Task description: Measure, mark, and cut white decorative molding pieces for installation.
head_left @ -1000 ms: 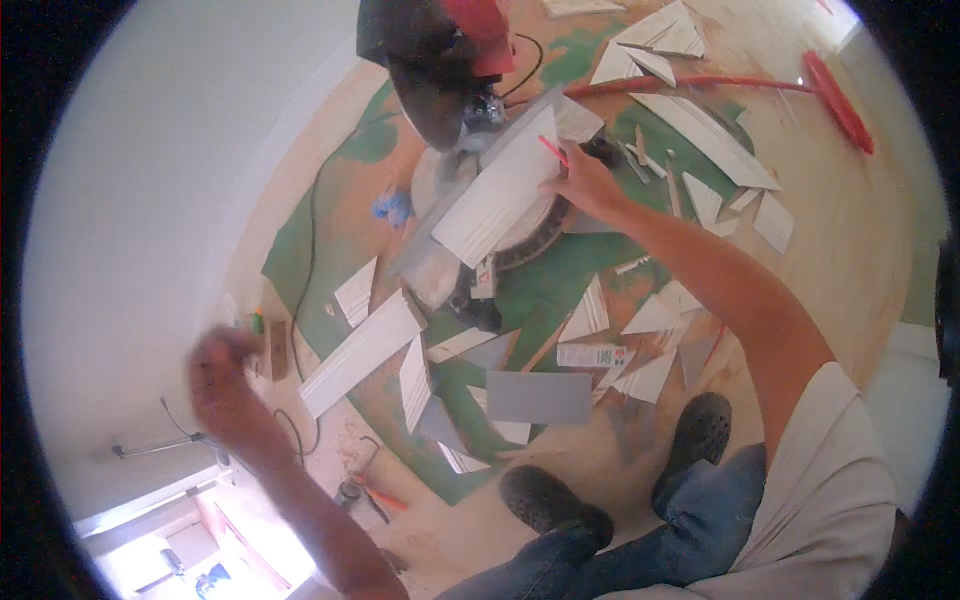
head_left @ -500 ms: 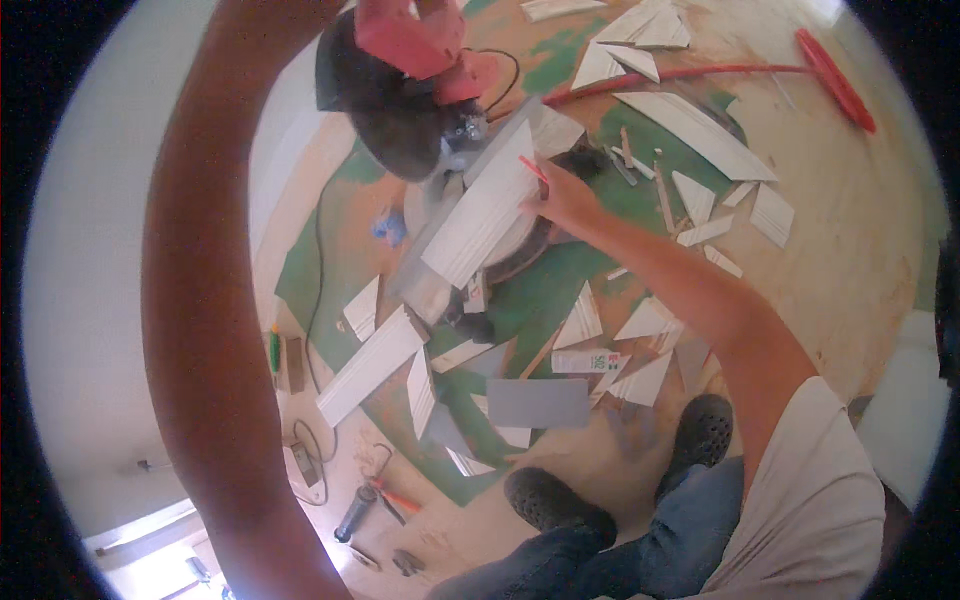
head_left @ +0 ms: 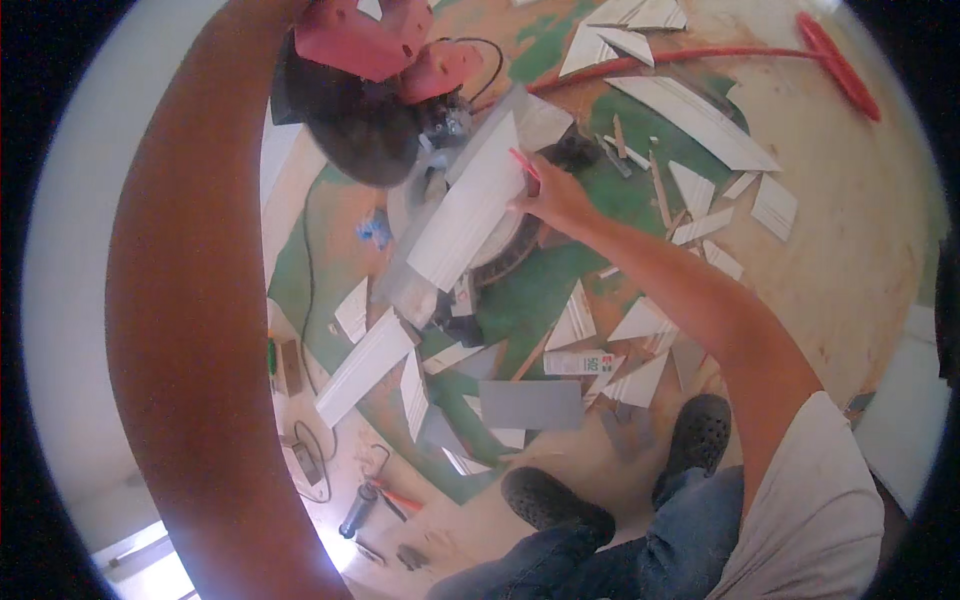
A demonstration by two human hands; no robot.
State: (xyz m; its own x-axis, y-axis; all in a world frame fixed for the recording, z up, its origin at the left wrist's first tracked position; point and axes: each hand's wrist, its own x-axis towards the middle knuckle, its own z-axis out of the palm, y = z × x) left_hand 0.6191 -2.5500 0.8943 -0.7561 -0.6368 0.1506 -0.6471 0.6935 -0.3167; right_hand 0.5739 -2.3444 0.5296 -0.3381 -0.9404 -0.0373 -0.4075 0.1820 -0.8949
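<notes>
One floor [head_left: 820,320] carries the whole layout, with a green sheet [head_left: 525,305] spread over it. Red-and-black power saw [head_left: 360,45]: stands on the sheet, dark round guard at the left, round base below. Left arm: [head_left: 190,300] extends up the left side toward the saw. Left hand: beyond the upper edge of the view — its opening and any hold cannot be told.

Red pole: runs from behind the saw to a red head at the right. White grooved board: [head_left: 470,205] lies diagonally across the saw base, a grey strip [head_left: 402,284] along its left edge. White offcuts [head_left: 368,368] lie scattered around the saw. Grey rectangular panel: [head_left: 530,404] lies in front of the dark shoes.

Right hand: [head_left: 545,195] at the board's right edge, fingers mostly closed — a thin red stick [head_left: 524,163] is gripped between them, its tip over the board.
</notes>
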